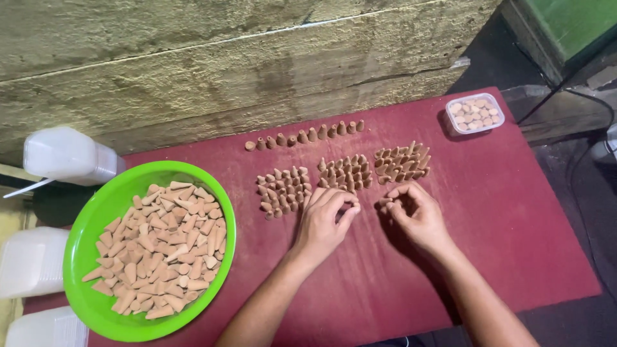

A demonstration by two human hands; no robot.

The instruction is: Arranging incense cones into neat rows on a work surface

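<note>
I have both hands low over the middle of the dark red cloth-covered table [514, 212]. My left hand [324, 222] is curled, fingertips pinched narrow beside the middle cluster of small tan clay-coloured cones [346, 172]; whether it holds a cone I cannot tell. My right hand [414, 215] pinches a cone below the right cluster [402, 162]. A bright green round plastic bowl of loose cones [90, 212] sits at the table's left edge.
</note>
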